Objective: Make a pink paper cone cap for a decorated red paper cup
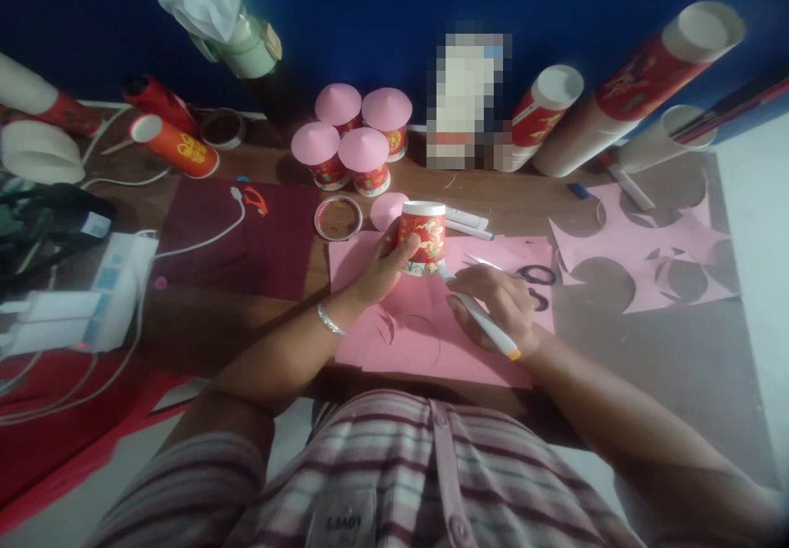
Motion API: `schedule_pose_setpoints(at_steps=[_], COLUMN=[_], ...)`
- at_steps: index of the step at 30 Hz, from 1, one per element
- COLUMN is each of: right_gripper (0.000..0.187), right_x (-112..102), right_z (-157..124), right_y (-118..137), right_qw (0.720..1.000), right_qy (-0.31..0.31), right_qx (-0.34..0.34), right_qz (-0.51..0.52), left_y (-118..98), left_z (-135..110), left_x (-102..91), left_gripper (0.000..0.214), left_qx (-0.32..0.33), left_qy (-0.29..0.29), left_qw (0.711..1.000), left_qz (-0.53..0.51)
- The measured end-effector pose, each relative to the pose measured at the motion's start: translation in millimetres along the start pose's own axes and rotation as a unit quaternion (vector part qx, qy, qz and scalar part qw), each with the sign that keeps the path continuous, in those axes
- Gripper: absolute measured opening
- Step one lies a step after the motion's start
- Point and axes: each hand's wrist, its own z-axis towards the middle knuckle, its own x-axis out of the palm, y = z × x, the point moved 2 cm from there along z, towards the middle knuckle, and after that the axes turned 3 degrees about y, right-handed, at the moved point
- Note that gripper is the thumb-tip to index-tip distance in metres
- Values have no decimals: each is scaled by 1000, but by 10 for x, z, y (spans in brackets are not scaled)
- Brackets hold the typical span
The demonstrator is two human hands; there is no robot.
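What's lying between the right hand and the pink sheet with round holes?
Dark-handled scissors lie there, on pink paper beside the right hand; the head view shows them.

Pink paper [394,351] and scissors [523,270] suggest a craft desk [511,193].

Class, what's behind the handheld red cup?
Behind the red cup, a pink paper round shows partly at left, a white marker at right. What the cup covers cannot be seen.
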Motion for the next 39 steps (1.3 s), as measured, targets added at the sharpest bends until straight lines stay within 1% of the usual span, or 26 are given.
schedule_pose_setpoints(at_steps=[5, 12, 19, 31, 39], right_gripper=[21, 23, 25, 23, 23], right_x=[-3, -3, -3, -2, -5], right_z=[12, -1, 4, -8, -4], right_y=[-8, -13, -14, -23, -17], right_qw=[1000, 1000, 1000, 1000, 1000], right_qy=[1, 7, 6, 14, 15], right_qx=[6, 6, 1, 2, 4], right_qz=[4, 8, 13, 9, 10], left_y=[8, -15, -53, -99, -73], left_z=[3, 8, 5, 6, 1], left_x=[-1, 12, 60, 90, 66], left_gripper=[37, 49, 42, 49, 47], left_qx=[-10, -26, -22, -38, -34], left_qy=[-4, -8, 2, -4, -7], left_qw=[1000, 999, 1000, 999, 999], left_qz=[1, 41, 11, 20, 26])
